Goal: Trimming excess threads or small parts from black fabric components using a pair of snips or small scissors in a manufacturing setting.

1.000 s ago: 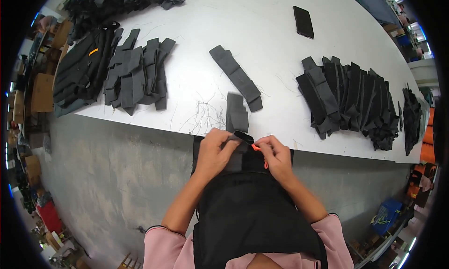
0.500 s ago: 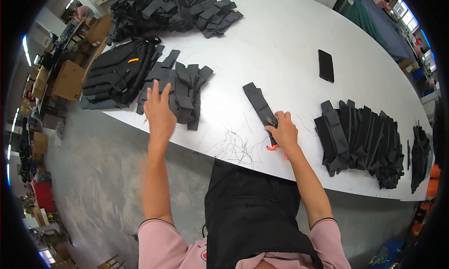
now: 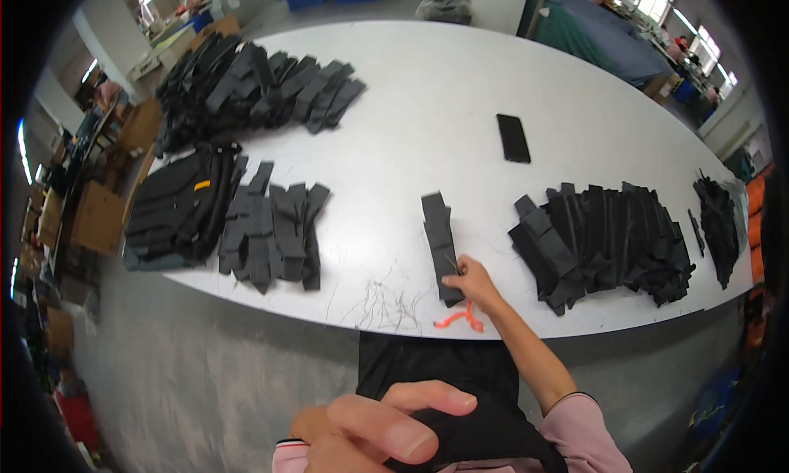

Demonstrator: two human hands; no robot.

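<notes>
My right hand (image 3: 474,285) is closed around orange-handled scissors (image 3: 472,319) near their blades, over the near end of a black fabric strip (image 3: 438,235). The handles point toward me at the table edge. The strip lies lengthwise away from me, made of folded or layered pieces. My left hand (image 3: 382,424) is raised close to the camera above my black apron, fingers apart and bent, with nothing visible in it. Part of that hand runs past the lower edge.
Black strip piles lie at left (image 3: 275,235), right (image 3: 604,243) and far left (image 3: 246,83) on the white table (image 3: 411,103). A black backpack (image 3: 177,214) sits on the left edge. Loose threads (image 3: 382,304) lie near the scissors. A phone (image 3: 514,138) lies farther back.
My left hand has moved from beside the left strip pile back and up toward the camera. The view has tilted up. My right hand stays at the strip, which now lies straighter.
</notes>
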